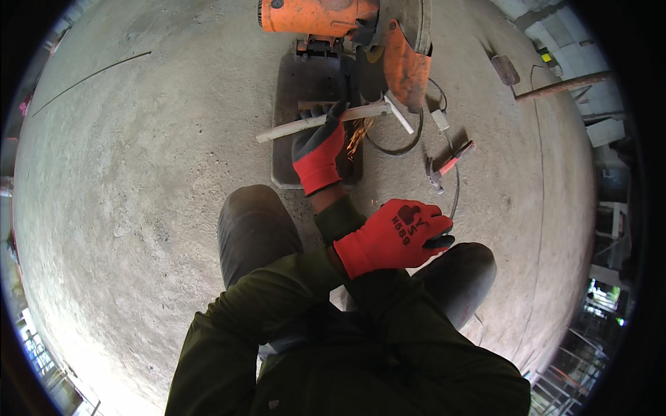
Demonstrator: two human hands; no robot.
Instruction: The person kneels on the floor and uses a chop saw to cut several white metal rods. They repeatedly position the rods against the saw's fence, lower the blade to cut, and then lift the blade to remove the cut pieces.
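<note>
My forearms are crossed, the left over the right. My right hand (pixel 320 151), in a red glove with dark palm coating, is closed around a pale metal bar (pixel 288 130). The bar slants up to the right, with a short white crosspiece (pixel 399 115) at its far end by the disc of an orange cut-off saw (pixel 316 15). Orange sparks (pixel 357 136) spray below the bar, beside my right hand. My left hand (pixel 394 237), gloved alike, is a loose fist above my right knee, its back upward; nothing shows in it.
The saw's dark base plate (pixel 286 163) lies on the concrete floor. To the right are a red-handled hammer (pixel 447 166), a black cable (pixel 458 191) and a pale plug or connector (pixel 440 120). Farther right lies a long rod (pixel 565 86); a thin rod (pixel 90 82) is far left.
</note>
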